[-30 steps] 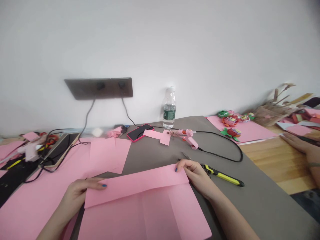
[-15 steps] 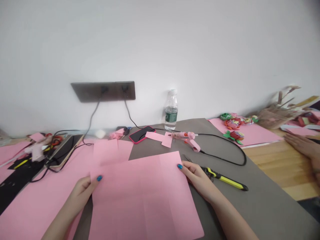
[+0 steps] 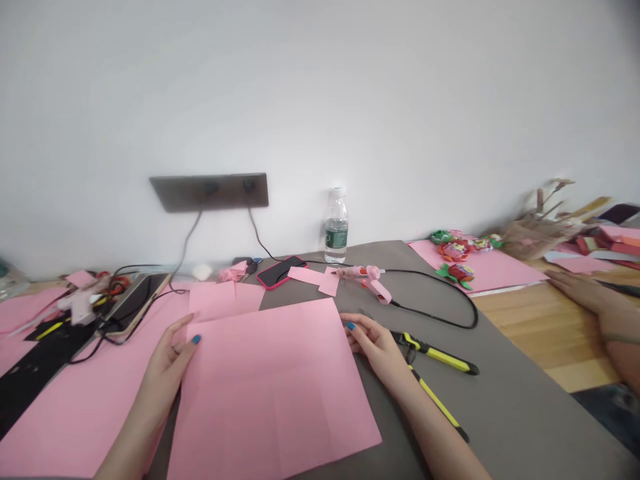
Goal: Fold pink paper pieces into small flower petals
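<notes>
A large creased pink paper sheet lies flat and unfolded on the grey mat in front of me. My left hand rests at the sheet's far left corner, thumb on the paper and fingers loosely extended. My right hand touches the far right corner with its fingers apart. Neither hand grips anything. Yellow-handled pliers lie just right of my right hand.
A pink glue gun with a black cord, small pink paper pieces, a phone and a water bottle sit beyond the sheet. Cables and tools clutter the left. Paper flowers lie far right, near another person's hand.
The folded top flap of the pink sheet has been opened out flat. Both hands moved from holding the fold to resting at the sheet's far corners.
</notes>
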The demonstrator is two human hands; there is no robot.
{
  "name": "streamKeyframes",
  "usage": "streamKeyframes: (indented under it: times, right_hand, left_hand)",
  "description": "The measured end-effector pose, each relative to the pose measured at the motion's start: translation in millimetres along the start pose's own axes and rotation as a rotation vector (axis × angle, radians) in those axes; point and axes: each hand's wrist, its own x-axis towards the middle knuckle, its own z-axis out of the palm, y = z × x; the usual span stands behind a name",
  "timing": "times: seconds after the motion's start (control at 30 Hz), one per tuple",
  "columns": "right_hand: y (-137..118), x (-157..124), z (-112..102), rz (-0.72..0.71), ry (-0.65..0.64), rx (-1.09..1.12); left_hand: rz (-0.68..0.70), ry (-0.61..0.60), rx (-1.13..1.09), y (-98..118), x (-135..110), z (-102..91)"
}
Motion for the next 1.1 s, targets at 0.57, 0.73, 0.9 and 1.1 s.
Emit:
streamKeyframes:
  times: [0.57,0.73,0.9,1.1]
  right_hand:
    - [20,-90,-61,-0.479,0.435,-1.124]
    - [46,-100,-67,-0.471,0.467,-1.32]
    - [47,-100,-60,-0.447,0.508,-1.332]
    - [33,-108,-44,-0.446,0.544,-1.276]
  left_hand:
    - [1.0,-0.343,1.154,-26,-89,80.5]
    - [1.041,-0.245,1.191,-40,-88,87.2]
    - [1.012,-0.296,1.194,-35,-89,85.6]
    - [1.032,-0.273,1.183,-36,-88,85.9]
